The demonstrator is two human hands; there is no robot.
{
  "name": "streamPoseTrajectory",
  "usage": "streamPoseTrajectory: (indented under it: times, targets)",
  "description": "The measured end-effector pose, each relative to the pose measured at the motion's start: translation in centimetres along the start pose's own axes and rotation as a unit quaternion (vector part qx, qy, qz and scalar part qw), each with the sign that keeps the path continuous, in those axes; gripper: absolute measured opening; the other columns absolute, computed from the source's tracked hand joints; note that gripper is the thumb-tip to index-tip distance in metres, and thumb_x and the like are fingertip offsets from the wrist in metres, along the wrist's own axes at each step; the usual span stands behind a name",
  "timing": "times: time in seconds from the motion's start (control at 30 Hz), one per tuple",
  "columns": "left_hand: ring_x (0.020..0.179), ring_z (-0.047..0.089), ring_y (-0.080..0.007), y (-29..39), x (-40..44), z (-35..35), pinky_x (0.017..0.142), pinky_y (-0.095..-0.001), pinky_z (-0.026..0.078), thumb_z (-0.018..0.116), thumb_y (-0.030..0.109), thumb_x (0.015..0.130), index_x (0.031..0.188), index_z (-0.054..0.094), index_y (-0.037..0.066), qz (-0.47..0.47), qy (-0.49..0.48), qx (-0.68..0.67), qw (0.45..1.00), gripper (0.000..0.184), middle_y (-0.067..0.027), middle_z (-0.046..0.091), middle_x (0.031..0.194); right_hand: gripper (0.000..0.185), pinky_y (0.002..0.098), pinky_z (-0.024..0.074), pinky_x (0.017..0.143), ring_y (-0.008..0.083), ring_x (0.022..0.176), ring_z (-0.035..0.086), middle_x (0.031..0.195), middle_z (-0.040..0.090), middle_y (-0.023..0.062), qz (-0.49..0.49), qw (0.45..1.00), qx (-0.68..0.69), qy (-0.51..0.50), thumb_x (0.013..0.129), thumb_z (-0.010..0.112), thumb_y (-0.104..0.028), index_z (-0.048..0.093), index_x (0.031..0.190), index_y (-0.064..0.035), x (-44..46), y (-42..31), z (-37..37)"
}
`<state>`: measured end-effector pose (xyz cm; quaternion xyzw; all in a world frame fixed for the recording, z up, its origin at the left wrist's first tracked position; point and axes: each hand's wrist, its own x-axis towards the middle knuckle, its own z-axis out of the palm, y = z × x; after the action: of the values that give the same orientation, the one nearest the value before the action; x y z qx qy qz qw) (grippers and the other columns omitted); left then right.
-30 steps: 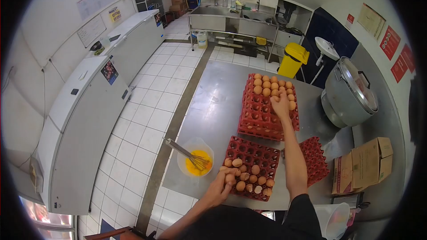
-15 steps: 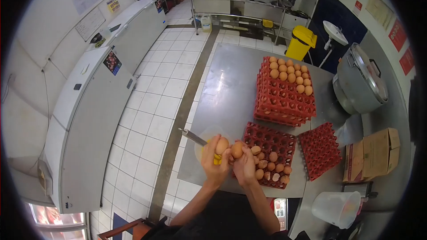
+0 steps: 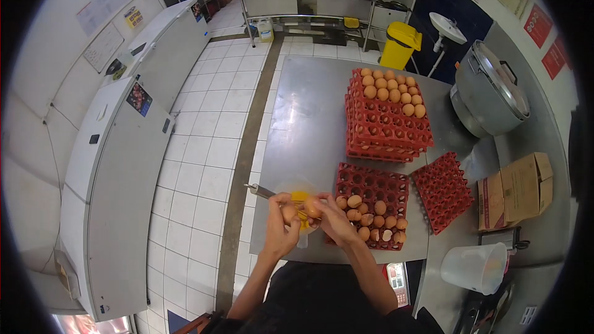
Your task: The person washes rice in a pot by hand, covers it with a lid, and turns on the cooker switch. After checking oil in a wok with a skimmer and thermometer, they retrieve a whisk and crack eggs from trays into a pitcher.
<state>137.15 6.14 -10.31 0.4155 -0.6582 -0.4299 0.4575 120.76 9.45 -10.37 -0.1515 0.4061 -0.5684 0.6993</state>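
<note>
Both hands are over a translucent bowl [image 3: 291, 187] with yellow egg in it. My left hand [image 3: 279, 230] is closed around a brown egg [image 3: 288, 213]. Another brown egg [image 3: 313, 206] is in the closed fingers of my right hand [image 3: 336, 222], slightly higher and to the right. Whether either shell is cracked, I cannot tell. A metal utensil handle [image 3: 262, 192] sticks out of the bowl to the left; its other end is hidden. Just right of my right hand, a red egg tray [image 3: 365, 179] carries several eggs and broken shells [image 3: 387, 235].
Farther back stands a stack of red trays [image 3: 387, 130] topped with brown eggs [image 3: 383, 94]. A separate red tray [image 3: 443, 193], a cardboard box [image 3: 515, 190], a plastic bucket [image 3: 473, 269] and a large grey pot [image 3: 492, 89] are at the right. All surround the steel table [image 3: 309, 105].
My hands have moved slightly apart, each with its egg, and more of the yellow egg in the bowl shows between them. The whole view has shifted slightly.
</note>
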Motion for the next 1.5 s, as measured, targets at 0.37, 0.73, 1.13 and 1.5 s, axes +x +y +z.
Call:
streamPoseTrajectory:
  times: [0.37, 0.73, 1.13, 1.5]
  targets:
    - [0.096, 0.068, -0.0383, 1.1, 3.4, -2.7, 0.082, -0.0397, 0.056, 0.072, 0.007, 0.083, 0.121, 0.064, 0.005, 0.078, -0.197, 0.119, 0.97, 0.038, -0.0194, 0.07, 0.106, 0.054, 0.0404, 0.0502, 0.093, 0.0354, 0.107, 0.063, 0.129, 0.058, 0.0187, -0.209, 0.774, -0.596, -0.055, 0.093, 0.061, -0.015, 0.044, 0.142, 0.0007, -0.6, -1.3, 0.8]
    - [0.079, 0.068, -0.031, 1.1, 4.4, -3.0, 0.071, -0.035, 0.056, 0.071, 0.0, 0.079, 0.113, 0.067, 0.005, 0.122, -0.162, 0.171, 0.964, 0.035, -0.0146, 0.069, 0.092, 0.064, 0.0435, 0.0468, 0.098, 0.0379, 0.116, 0.055, 0.129, 0.05, 0.0195, -0.296, 0.693, -0.656, -0.05, 0.086, 0.056, -0.002, 0.039, 0.147, -0.0035, -0.5, -2.7, 2.3]
    - [0.087, 0.071, -0.0348, 2.6, 3.0, -1.2, 0.076, -0.0357, 0.057, 0.075, 0.001, 0.078, 0.114, 0.063, 0.004, 0.118, -0.105, 0.188, 0.969, 0.037, -0.0166, 0.071, 0.099, 0.056, 0.0409, 0.0492, 0.091, 0.0344, 0.109, 0.058, 0.119, 0.052, 0.0171, -0.292, 0.738, -0.605, -0.063, 0.088, 0.063, -0.009, 0.045, 0.141, -0.0033, -1.7, -4.6, 2.3]
    - [0.088, 0.066, -0.044, 2.0, 1.5, 20.6, 0.072, -0.0502, 0.054, 0.071, 0.019, 0.087, 0.123, 0.051, 0.009, 0.155, -0.314, 0.115, 0.93, 0.041, -0.0214, 0.068, 0.098, 0.037, 0.0415, 0.0448, 0.097, 0.0347, 0.112, 0.056, 0.115, 0.062, 0.0193, -0.203, 0.923, -0.257, 0.201, 0.096, 0.061, -0.023, 0.056, 0.127, -0.0038, -7.6, -5.1, -17.9]
